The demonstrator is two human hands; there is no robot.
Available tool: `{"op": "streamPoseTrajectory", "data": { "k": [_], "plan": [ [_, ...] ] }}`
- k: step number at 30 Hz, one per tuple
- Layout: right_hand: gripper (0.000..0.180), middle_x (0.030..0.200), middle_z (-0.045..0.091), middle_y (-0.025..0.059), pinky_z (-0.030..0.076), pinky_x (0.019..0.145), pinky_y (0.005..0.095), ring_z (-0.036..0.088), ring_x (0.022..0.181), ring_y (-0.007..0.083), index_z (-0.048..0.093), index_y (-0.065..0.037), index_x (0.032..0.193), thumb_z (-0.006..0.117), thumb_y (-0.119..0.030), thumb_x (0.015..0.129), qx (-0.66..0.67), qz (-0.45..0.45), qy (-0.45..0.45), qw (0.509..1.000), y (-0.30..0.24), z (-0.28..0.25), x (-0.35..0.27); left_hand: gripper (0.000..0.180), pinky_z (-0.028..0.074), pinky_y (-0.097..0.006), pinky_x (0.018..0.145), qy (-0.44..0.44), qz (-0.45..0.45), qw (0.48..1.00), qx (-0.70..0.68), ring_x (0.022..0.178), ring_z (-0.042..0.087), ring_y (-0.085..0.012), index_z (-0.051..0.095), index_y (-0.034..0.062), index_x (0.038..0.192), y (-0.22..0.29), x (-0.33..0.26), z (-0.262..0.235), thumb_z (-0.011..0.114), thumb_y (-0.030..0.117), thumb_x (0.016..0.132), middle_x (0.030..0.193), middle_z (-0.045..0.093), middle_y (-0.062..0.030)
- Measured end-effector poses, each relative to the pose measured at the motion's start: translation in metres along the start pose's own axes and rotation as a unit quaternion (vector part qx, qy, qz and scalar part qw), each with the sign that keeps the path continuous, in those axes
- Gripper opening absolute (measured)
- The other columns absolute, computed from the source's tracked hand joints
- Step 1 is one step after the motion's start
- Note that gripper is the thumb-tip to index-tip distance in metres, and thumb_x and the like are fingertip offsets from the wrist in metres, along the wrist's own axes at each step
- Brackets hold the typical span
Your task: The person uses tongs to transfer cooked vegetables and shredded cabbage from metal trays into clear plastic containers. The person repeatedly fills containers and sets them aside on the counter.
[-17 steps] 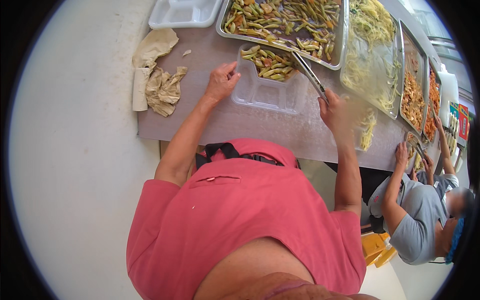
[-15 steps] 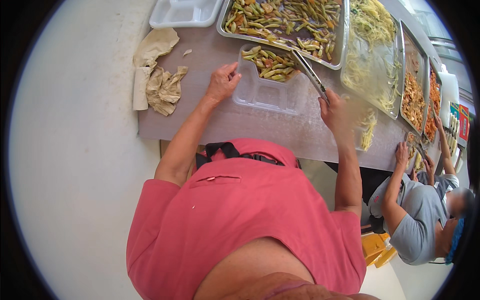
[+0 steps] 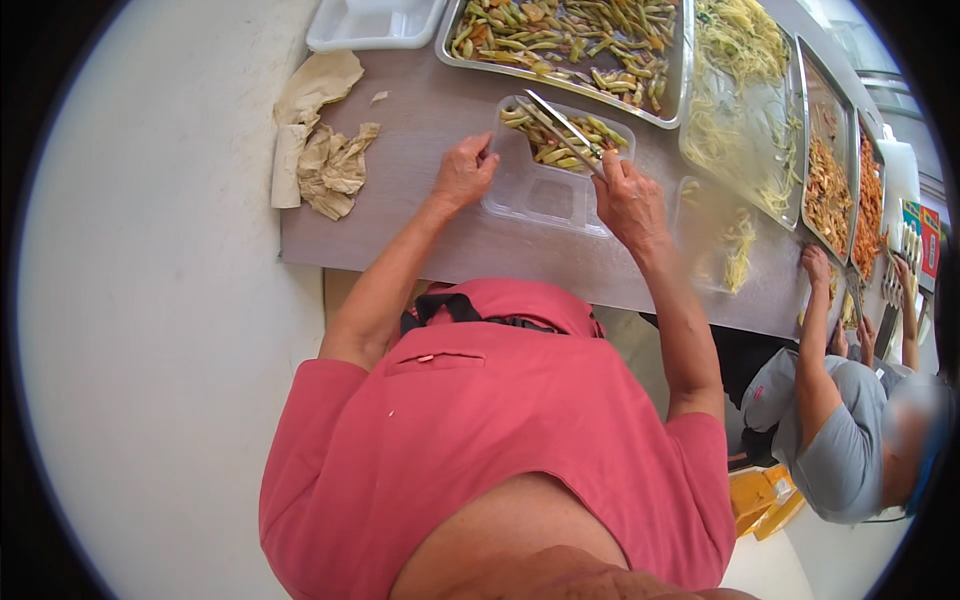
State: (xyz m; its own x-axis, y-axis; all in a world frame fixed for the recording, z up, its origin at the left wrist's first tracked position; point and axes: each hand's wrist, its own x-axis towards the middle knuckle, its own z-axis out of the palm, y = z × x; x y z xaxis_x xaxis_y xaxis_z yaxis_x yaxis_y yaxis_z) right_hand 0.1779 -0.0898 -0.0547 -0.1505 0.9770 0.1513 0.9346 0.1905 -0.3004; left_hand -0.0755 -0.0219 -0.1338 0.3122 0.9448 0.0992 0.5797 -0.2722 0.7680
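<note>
A clear plastic compartment tray [image 3: 560, 205] lies on the table before me. Cooked green beans with orange pieces [image 3: 548, 150] fill its large far compartment, while the near compartments hold nothing. My left hand [image 3: 466, 172] is closed at the tray's left edge, its fingertips partly hidden. In my right hand [image 3: 630, 200] is a pair of metal tongs [image 3: 562, 125], pointing far-left, its ends over the beans. Just beyond the tray stands a large metal pan [image 3: 560, 75] of the same beans.
Crumpled brown paper [image 3: 335, 170] and a white tray [image 3: 375, 25] are at the left. Pale shredded vegetable sits in another pan [image 3: 740, 160] and a clear tray [image 3: 690, 235]. Further right are pans of orange-brown food [image 3: 828, 195] and a co-worker in grey [image 3: 845, 410].
My right hand and the tongs have moved left over the tray. The tray and my left hand sit slightly further right in view. The co-worker's arms have shifted.
</note>
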Motion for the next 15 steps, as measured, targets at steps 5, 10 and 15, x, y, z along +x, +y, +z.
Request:
{"op": "streamPoseTrajectory", "data": {
  "k": [5, 10, 15],
  "plan": [
    [0.024, 0.077, 0.061, 0.0158, 0.052, 0.053, 0.0445, 0.063, 0.064, 0.0355, 0.051, -0.004, 0.095, 0.065, -0.018, 0.081, 0.012, 0.042, -0.037, 0.998, 0.005, 0.005, -0.024, 0.035, 0.049, -0.036, 0.063, 0.011, -0.032, 0.999, -0.028, 0.063, 0.059, -0.0250, 0.062, -0.0005, 0.110, 0.004, -0.001, 0.002, 0.064, 0.013, 0.078, 0.076, 0.060, -0.0138],
    [0.026, 0.080, 0.061, 0.0180, 0.052, 0.055, 0.0451, 0.064, 0.065, 0.0362, 0.051, -0.003, 0.097, 0.065, -0.018, 0.081, 0.054, 0.077, -0.012, 0.995, 0.022, 0.004, -0.040, 0.037, 0.049, -0.033, 0.062, 0.012, -0.057, 0.998, -0.037, 0.062, 0.058, -0.0210, 0.061, -0.0007, 0.113, 0.003, -0.004, 0.010, 0.064, 0.012, 0.079, 0.076, 0.060, -0.0113],
    [0.026, 0.078, 0.061, 0.0173, 0.049, 0.057, 0.0458, 0.062, 0.068, 0.0378, 0.049, -0.004, 0.095, 0.065, -0.020, 0.081, 0.094, 0.110, 0.005, 0.989, 0.053, 0.000, -0.059, 0.038, 0.047, -0.026, 0.056, -0.011, -0.043, 0.999, -0.014, 0.058, 0.054, -0.0111, 0.060, -0.0013, 0.116, 0.018, -0.008, 0.032, 0.066, 0.008, 0.080, 0.075, 0.057, -0.0060]
  ]
}}
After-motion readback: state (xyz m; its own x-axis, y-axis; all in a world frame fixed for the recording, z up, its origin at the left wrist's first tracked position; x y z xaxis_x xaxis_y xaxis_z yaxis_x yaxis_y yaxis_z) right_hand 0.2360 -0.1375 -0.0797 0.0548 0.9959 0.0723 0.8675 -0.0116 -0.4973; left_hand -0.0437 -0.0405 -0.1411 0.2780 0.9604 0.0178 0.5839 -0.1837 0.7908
